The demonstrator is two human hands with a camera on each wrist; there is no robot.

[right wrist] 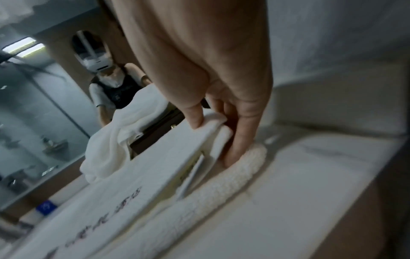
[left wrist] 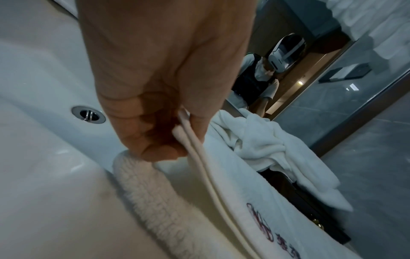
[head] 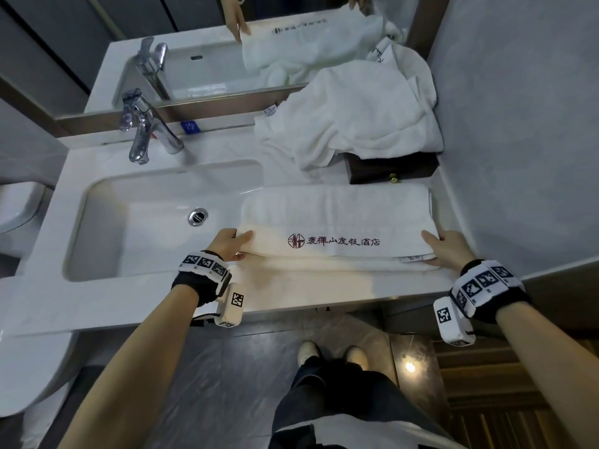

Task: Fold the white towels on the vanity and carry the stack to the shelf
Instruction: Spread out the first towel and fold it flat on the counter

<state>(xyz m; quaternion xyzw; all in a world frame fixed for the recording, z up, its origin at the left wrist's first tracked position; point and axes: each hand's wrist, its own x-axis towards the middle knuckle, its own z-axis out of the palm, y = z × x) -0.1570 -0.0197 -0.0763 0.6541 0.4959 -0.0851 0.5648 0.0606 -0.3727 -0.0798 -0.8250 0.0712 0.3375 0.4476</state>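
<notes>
A folded white towel [head: 337, 222], long and rectangular, is laid flat on the white table [head: 291, 293] just right of the sink basin [head: 146, 222], which is taken as the landmark. Dark red embroidered characters and a round emblem are carried along the towel's near band, and a small label is seen at its near right corner. The top layer is smooth-woven; a thicker looped-pile fold is shown beneath it along the near edge. The towel's left end is pinched by the left hand [head: 227, 244], thumb on top and fingers curled under the doubled hem; that end reaches slightly over the basin's right rim. The right end is held by the right hand [head: 444, 247], thumb pressed on the upper layer and fingers tucked beneath it, so both grips are clamped on the towel. Behind the towel, farther right of the basin, a heap of unfolded white towels [head: 353, 118] is draped over a dark wooden box [head: 392, 168] with a brass knob. A chrome tap [head: 142, 131] is mounted behind the basin, below a mirror [head: 227, 43].
</notes>
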